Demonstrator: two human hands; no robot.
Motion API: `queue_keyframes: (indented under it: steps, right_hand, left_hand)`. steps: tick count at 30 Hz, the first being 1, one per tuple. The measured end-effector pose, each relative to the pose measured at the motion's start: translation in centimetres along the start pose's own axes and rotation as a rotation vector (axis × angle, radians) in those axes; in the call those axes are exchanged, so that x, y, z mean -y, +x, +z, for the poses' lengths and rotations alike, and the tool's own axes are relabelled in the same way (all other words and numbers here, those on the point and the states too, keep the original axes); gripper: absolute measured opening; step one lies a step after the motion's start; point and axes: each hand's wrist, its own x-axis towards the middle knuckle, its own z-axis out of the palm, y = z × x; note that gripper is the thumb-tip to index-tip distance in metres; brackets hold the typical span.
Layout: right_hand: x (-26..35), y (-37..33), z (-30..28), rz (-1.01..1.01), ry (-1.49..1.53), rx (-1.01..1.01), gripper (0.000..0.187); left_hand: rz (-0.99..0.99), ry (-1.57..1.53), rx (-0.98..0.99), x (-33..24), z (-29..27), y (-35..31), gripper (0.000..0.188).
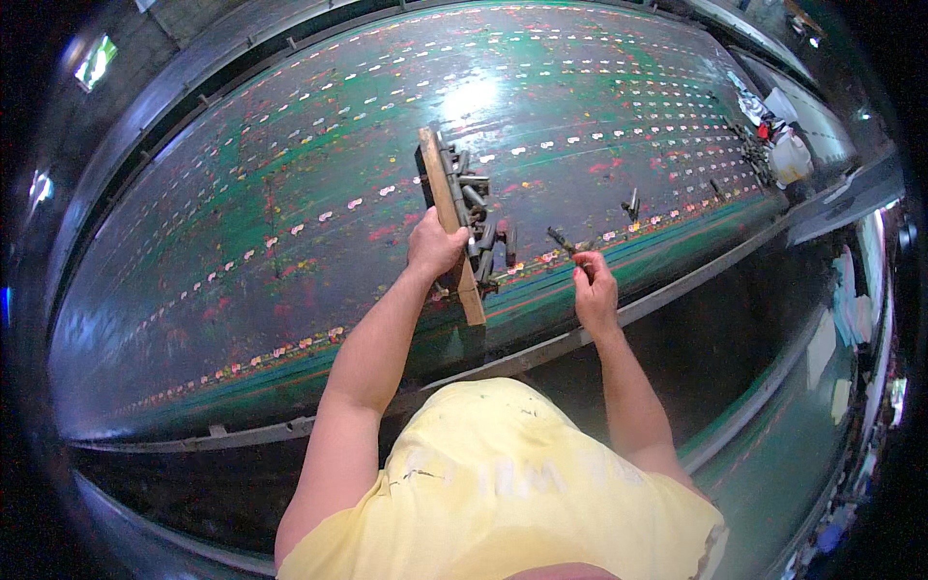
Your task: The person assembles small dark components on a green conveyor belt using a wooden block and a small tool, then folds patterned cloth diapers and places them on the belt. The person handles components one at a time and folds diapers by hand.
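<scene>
My left hand [437, 246] is closed around a wooden bar [441, 184], which stands on edge across the long table. Against the bar's right side lies a cluster of several small dark metal cylinders [474, 196], some lying at angles over one another. To the right, my right hand [594, 290] pinches the near end of a slim dark piece [557, 237] between thumb and fingers; its exact kind is too small to tell. A couple more dark cylinders [631, 204] sit on the table beyond that hand.
The long table [319, 266] is dark green with paint stains and rows of small pale marks. A metal rail [657, 304] runs along its near edge. At the far right stand a whitish plastic jug [791, 157] and more dark cylinders [757, 159]. Another table [773, 464] lies behind me on the right.
</scene>
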Motion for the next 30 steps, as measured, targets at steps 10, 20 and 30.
queue_keyframes:
  steps: [10,20,30]
  right_hand:
    - [-0.5,4.2,0.0,-0.599,-0.433,0.104,0.040]
    - [3.7,6.4,8.4,-1.078,-0.608,0.383,0.022]
    - [3.9,5.6,3.5,-0.699,-0.411,0.257,0.029]
  left_hand:
    - [-0.165,-1.110,0.288,-0.2,-9.2,-4.6,0.062]
    - [-0.048,0.011,0.194,-1.8,-18.3,-15.3,0.064]
    - [0.309,0.291,0.333,3.1,-14.5,-22.6,0.056]
